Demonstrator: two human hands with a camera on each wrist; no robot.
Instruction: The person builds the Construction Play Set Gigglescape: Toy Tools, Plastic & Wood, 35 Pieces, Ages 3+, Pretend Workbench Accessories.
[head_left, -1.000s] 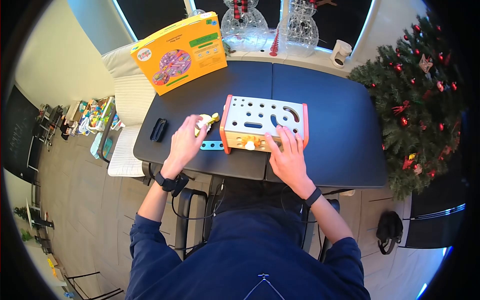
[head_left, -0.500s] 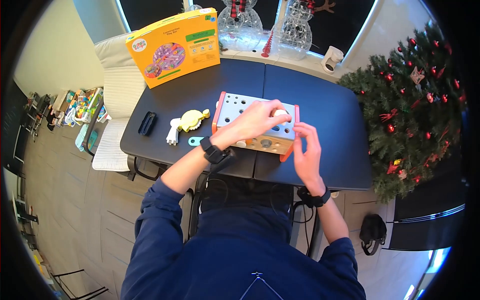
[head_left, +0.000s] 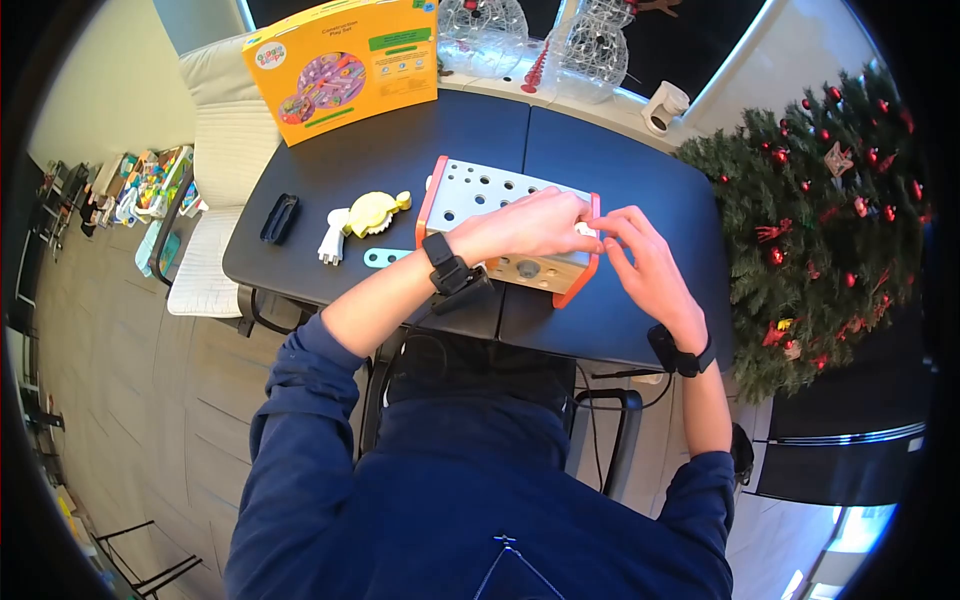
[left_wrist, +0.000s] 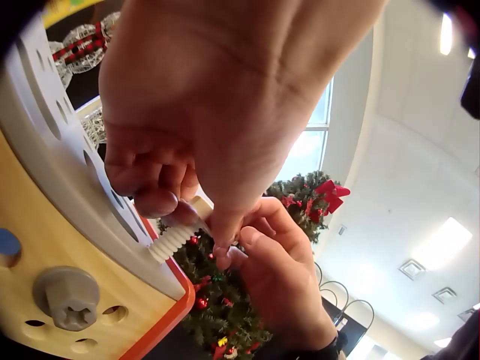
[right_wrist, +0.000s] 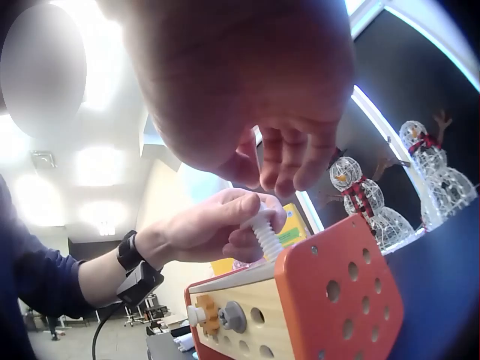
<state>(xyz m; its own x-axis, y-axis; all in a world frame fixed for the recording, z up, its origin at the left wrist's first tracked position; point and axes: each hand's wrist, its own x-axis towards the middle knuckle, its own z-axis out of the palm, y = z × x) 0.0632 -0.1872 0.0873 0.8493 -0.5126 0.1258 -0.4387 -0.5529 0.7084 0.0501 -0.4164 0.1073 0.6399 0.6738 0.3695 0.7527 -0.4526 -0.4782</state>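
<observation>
A white threaded screw (left_wrist: 171, 241) (right_wrist: 266, 236) leans at the right end of the toy bench's grey top (head_left: 465, 186). My left hand (head_left: 535, 228) (left_wrist: 202, 112) pinches the screw's head between thumb and fingers. Beside it, my right hand (head_left: 645, 262) (left_wrist: 281, 277) has its fingertips close to the screw's head; whether they touch it, I cannot tell. A grey bolt (left_wrist: 69, 298) (right_wrist: 234, 316) sits in the bench's wooden front. The orange gear (right_wrist: 209, 315) is left of that bolt.
Left of the bench lie a yellow toy piece (head_left: 373, 213), a white piece (head_left: 334, 238), a teal strip (head_left: 386, 257) and a black tray (head_left: 280, 218). The yellow box (head_left: 345, 70) stands at the table's (head_left: 650, 190) back left. A decorated tree (head_left: 800, 230) is at the right.
My left hand has crossed from the loose pieces to the bench's right end, bringing a white screw. My right hand has left the bench's front and risen beside the left fingers.
</observation>
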